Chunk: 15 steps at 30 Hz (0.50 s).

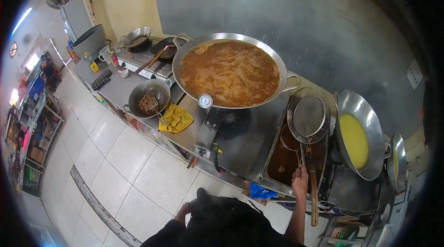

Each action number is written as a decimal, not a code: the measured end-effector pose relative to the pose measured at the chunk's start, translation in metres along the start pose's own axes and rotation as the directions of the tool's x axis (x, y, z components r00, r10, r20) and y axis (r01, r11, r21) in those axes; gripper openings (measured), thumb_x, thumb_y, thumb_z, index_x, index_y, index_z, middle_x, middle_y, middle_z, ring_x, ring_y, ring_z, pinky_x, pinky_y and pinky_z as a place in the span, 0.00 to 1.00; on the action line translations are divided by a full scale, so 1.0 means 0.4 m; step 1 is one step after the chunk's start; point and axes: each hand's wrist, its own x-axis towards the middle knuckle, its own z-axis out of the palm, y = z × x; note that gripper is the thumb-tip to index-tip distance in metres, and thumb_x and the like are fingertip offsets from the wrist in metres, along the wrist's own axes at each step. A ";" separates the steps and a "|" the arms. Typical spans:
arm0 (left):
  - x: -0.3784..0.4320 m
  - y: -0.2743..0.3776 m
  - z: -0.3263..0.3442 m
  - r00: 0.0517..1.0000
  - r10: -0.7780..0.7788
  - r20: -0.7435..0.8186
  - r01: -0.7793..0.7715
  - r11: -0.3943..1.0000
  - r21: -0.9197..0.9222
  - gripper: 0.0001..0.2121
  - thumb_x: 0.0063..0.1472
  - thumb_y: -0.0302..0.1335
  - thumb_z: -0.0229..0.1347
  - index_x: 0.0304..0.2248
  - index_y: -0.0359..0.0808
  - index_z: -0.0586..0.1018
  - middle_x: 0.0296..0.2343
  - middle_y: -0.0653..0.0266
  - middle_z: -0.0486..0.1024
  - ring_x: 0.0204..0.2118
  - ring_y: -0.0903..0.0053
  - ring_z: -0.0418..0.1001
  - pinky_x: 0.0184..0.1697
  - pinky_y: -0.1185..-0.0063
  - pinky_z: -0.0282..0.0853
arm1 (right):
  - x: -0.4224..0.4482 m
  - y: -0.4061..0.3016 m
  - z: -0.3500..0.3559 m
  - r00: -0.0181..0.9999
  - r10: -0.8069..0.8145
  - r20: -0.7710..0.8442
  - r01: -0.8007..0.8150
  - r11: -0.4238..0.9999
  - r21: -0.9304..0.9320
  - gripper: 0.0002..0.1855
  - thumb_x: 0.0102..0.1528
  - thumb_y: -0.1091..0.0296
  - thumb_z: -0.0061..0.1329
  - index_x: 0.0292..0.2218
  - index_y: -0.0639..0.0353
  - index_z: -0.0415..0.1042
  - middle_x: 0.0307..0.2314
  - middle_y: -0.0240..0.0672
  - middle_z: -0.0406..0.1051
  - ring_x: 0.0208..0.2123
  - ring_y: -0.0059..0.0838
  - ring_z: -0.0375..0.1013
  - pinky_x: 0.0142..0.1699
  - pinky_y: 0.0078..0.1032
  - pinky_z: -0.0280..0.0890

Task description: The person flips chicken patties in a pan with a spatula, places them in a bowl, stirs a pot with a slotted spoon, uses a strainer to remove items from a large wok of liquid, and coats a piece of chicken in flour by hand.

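My right hand (299,182) is closed around a metal handle over a rectangular tray (272,169) of dark brown liquid. That handle seems to belong to a round fine-mesh strainer (308,115) lying above the tray; a second strainer with a wooden handle (314,191) is under or beside it. My left hand (181,213) is low by my body, its fingers partly hidden by dark clothing. Ahead of me, a large two-handled metal wok (180,84) holds bubbling brown oil (229,73). A dial thermometer (205,101) sits at its near rim.
Right of the tray stands a wok (367,115) of yellow liquid. Leftward, a smaller wok (163,91) holds browned bits and a slotted turner (151,103), beside a yellow cloth (176,118). Wooden sticks (152,59) rest on the stove (138,68). Oil droplets fly near the wall.
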 end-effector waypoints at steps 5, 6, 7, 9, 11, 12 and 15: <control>0.134 0.088 -0.196 0.985 -0.144 0.090 0.135 0.986 0.101 0.12 0.54 0.36 0.48 0.33 0.39 0.78 0.32 0.51 0.75 0.39 0.55 0.71 0.41 0.66 0.68 | -0.134 -0.228 -0.057 0.861 -0.496 -0.117 0.308 0.690 -0.655 0.15 0.60 0.67 0.34 0.46 0.63 0.63 0.24 0.51 0.66 0.26 0.49 0.65 0.35 0.39 0.60; 0.163 0.123 -0.236 0.994 -0.060 0.087 0.055 0.997 0.056 0.13 0.54 0.38 0.49 0.35 0.40 0.78 0.33 0.51 0.75 0.39 0.57 0.72 0.42 0.66 0.68 | -0.155 -0.274 -0.063 0.859 -0.490 -0.146 0.284 0.694 -0.661 0.15 0.60 0.67 0.34 0.46 0.63 0.63 0.24 0.51 0.66 0.26 0.49 0.65 0.35 0.39 0.60; 0.173 0.114 -0.265 0.994 -0.055 0.090 0.048 0.996 0.072 0.13 0.54 0.38 0.49 0.35 0.40 0.78 0.33 0.51 0.75 0.39 0.57 0.72 0.42 0.66 0.68 | -0.167 -0.323 -0.054 0.873 -0.461 -0.159 0.251 0.705 -0.664 0.15 0.60 0.68 0.33 0.47 0.63 0.62 0.23 0.50 0.66 0.26 0.47 0.65 0.35 0.38 0.60; 0.207 0.102 -0.313 0.980 0.137 0.145 -0.150 0.986 0.078 0.13 0.54 0.38 0.51 0.33 0.39 0.78 0.33 0.53 0.75 0.38 0.60 0.73 0.42 0.67 0.68 | -0.175 -0.428 -0.038 0.882 -0.431 -0.191 0.209 0.721 -0.660 0.16 0.61 0.68 0.32 0.48 0.63 0.61 0.23 0.49 0.66 0.26 0.46 0.65 0.35 0.38 0.60; 0.225 0.095 -0.297 0.999 -0.037 -0.011 0.036 0.996 -0.081 0.11 0.55 0.31 0.50 0.34 0.35 0.78 0.30 0.56 0.77 0.36 0.67 0.75 0.38 0.72 0.70 | -0.168 -0.527 -0.029 0.926 -0.362 -0.108 0.225 0.759 -0.611 0.18 0.61 0.68 0.31 0.51 0.62 0.58 0.22 0.49 0.65 0.25 0.45 0.65 0.34 0.37 0.60; 0.245 0.067 -0.289 0.999 0.004 -0.054 -0.012 0.990 -0.144 0.10 0.52 0.33 0.53 0.31 0.37 0.78 0.30 0.57 0.77 0.36 0.66 0.74 0.39 0.72 0.70 | -0.152 -0.555 -0.021 0.890 -0.448 -0.083 0.301 0.715 -0.631 0.18 0.61 0.67 0.31 0.51 0.63 0.57 0.21 0.51 0.65 0.25 0.46 0.65 0.34 0.38 0.59; 0.255 0.070 -0.245 0.989 -0.075 -0.130 0.039 0.964 -0.261 0.06 0.51 0.31 0.53 0.28 0.40 0.78 0.29 0.60 0.76 0.33 0.66 0.74 0.36 0.71 0.70 | -0.081 -0.644 0.008 0.870 -0.484 0.093 0.386 0.553 -0.738 0.20 0.58 0.72 0.31 0.52 0.65 0.55 0.26 0.56 0.67 0.29 0.55 0.66 0.38 0.43 0.59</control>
